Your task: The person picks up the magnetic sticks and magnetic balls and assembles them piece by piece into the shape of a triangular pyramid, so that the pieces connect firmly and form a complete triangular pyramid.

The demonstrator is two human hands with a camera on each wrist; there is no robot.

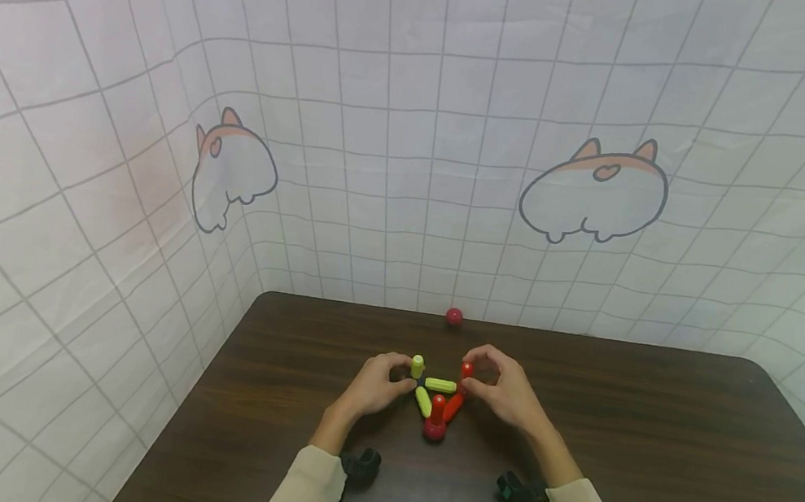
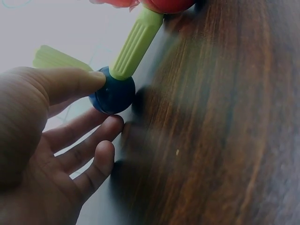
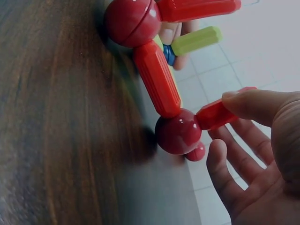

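A triangle of magnetic sticks and balls lies on the table, with an upright stick on each corner ball. My left hand (image 1: 373, 385) pinches the dark blue ball (image 2: 113, 97) at the left corner, its thumb on the ball below an upright yellow-green stick (image 1: 417, 367). At the right corner my right hand (image 1: 508, 389) pinches an upright red stick (image 3: 217, 114), which stands on a red ball (image 3: 178, 132). The front corner is another red ball (image 1: 434, 430) bearing a red stick (image 1: 437, 408). Two yellow-green sticks and a red stick (image 1: 454, 408) form the sides.
A loose red ball (image 1: 454, 317) sits at the back edge of the dark wooden table (image 1: 265, 433). Behind it hangs a white gridded cloth (image 1: 397, 160). Each wrist wears a black camera strap (image 1: 361, 467).
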